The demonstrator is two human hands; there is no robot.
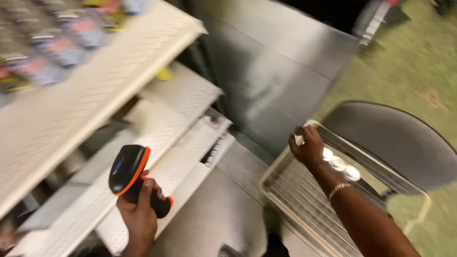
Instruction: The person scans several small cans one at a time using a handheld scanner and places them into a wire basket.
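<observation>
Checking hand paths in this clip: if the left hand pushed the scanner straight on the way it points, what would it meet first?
The left hand holds the scanner aimed up and left. Going straight on, it would likely first meet the edge of the cream shelf just above it, though blur leaves depth unclear.

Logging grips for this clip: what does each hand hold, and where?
Left hand grips a black-and-orange handheld scanner by its handle. Right hand grasps the wire rack rim.
</observation>
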